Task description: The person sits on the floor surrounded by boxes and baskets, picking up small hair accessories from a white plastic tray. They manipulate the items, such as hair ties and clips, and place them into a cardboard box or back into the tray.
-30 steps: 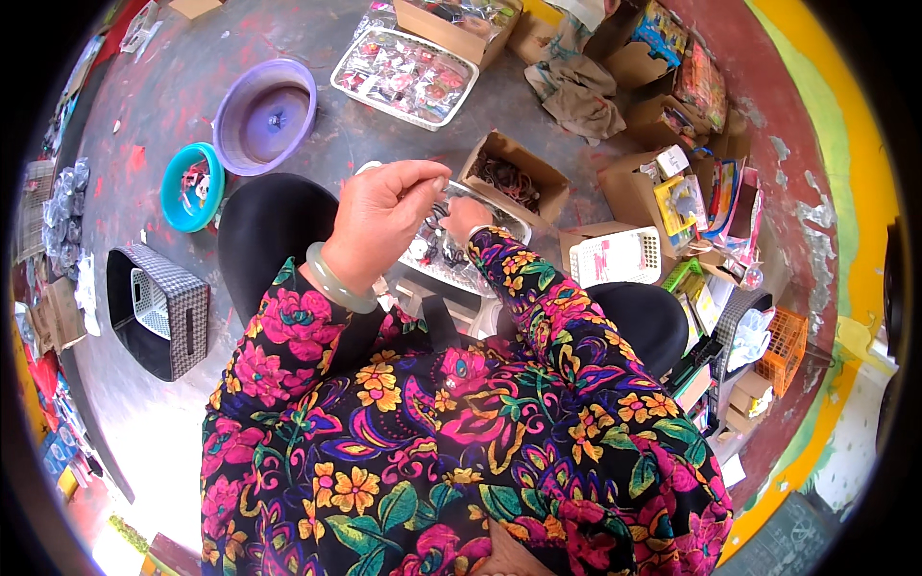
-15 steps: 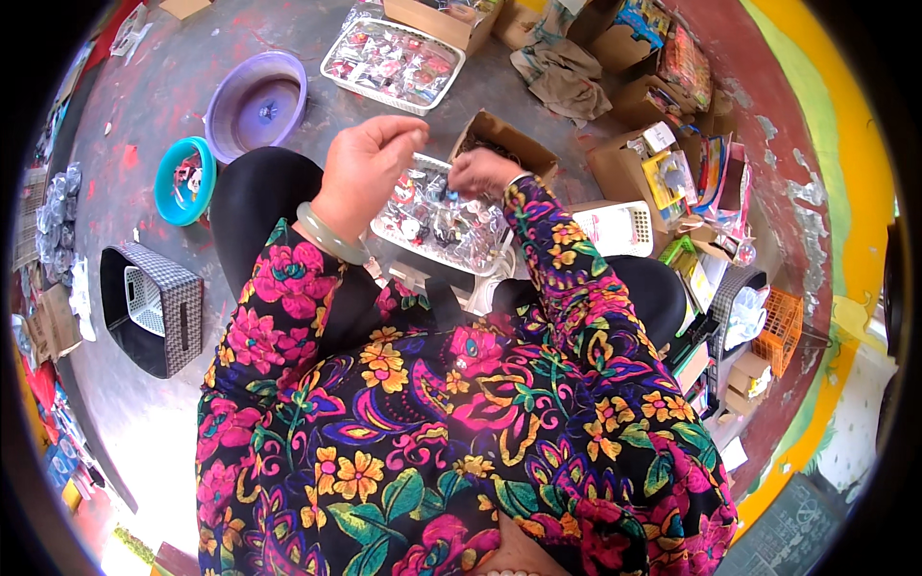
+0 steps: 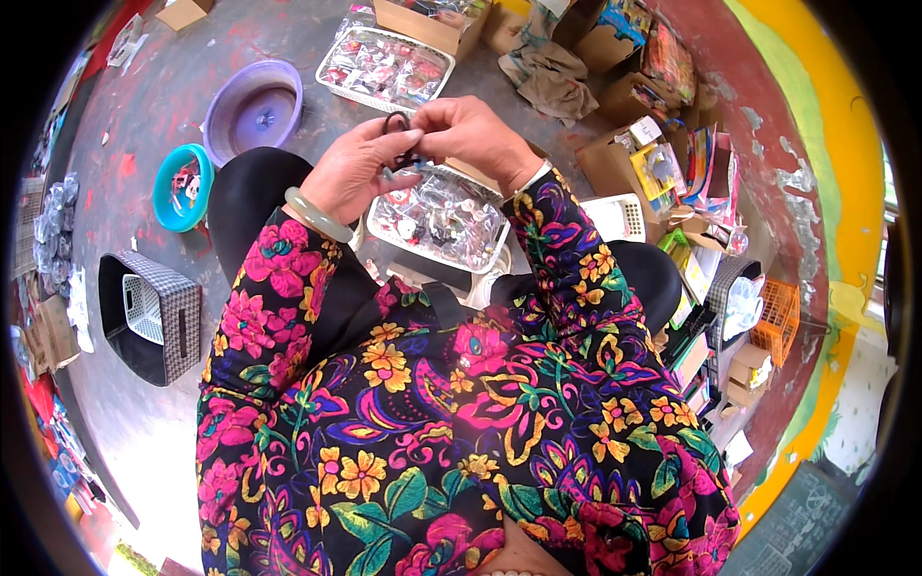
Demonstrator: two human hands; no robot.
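My left hand [image 3: 351, 171], with a pale bangle on its wrist, and my right hand [image 3: 477, 139] meet in front of me. Between their fingertips they pinch a black elastic loop [image 3: 392, 117], which looks like a hair tie. A small dark part of it hangs below the fingers, partly hidden. Under the hands sits a white basket [image 3: 437, 256] with many small clear-wrapped pieces in it. Just beyond, a brown cardboard box [image 3: 471, 174] is mostly covered by my right hand.
On the left stand a purple basin [image 3: 223, 120], a teal bowl [image 3: 158, 197] with small items and a checked bin [image 3: 182, 331]. Another white basket [image 3: 338, 92] of packets lies ahead. Cardboard boxes [image 3: 615, 178], a white tray [image 3: 629, 219] and an orange crate [image 3: 776, 317] line the right.
My right hand has risen out from over the basket to meet my left hand. The black loop now shows between them; the left hand has dropped slightly.
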